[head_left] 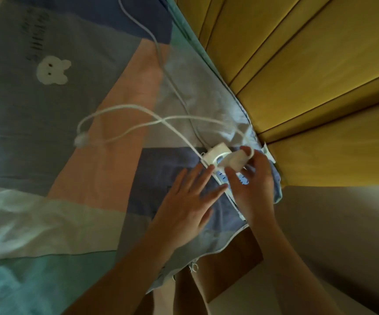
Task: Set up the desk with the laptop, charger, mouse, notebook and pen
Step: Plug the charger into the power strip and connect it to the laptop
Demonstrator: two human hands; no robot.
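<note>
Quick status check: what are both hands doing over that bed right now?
Right hand gripping white square charger brick at white power strip. Left hand flat, fingers straight, beside strip on patchwork bedcover. White cables looped loose across cover.

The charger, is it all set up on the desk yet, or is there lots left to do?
Nothing looks done: no desk, laptop, mouse, notebook or pen shows. In hand: the right hand holds the white charger at a power strip lying on the bedcover, while the left hand lies flat beside it. Its cable loops loose over the cover. Carrying it to the desk and all other items are left.
</note>
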